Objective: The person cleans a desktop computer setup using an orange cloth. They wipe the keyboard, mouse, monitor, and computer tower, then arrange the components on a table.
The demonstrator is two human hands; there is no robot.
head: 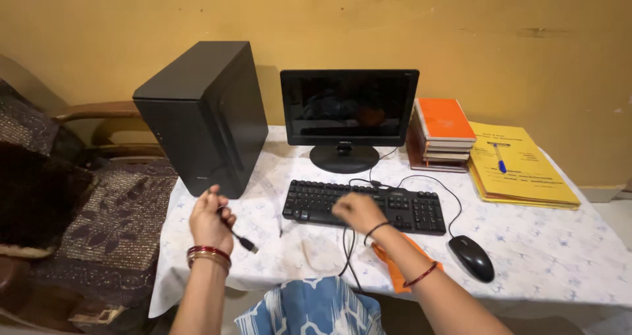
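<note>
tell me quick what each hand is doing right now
Left hand: closed on a black cable with its plug hanging out.
Right hand: blurred over the keyboard, holding nothing that shows.

Tower case (205,114), monitor (349,108), keyboard (365,205), mouse (471,258) and cable plug (247,244): all black. Tablecloth (559,243): white, faint blue floral print. Top book (445,119) of the stack: orange. Folders (526,170): yellow; pen (500,164) blue. Wall (316,19): ochre yellow. Bangles (209,254) on the left wrist: red and gold. Chair covering (112,216): dark purple with pale floral pattern.
</note>
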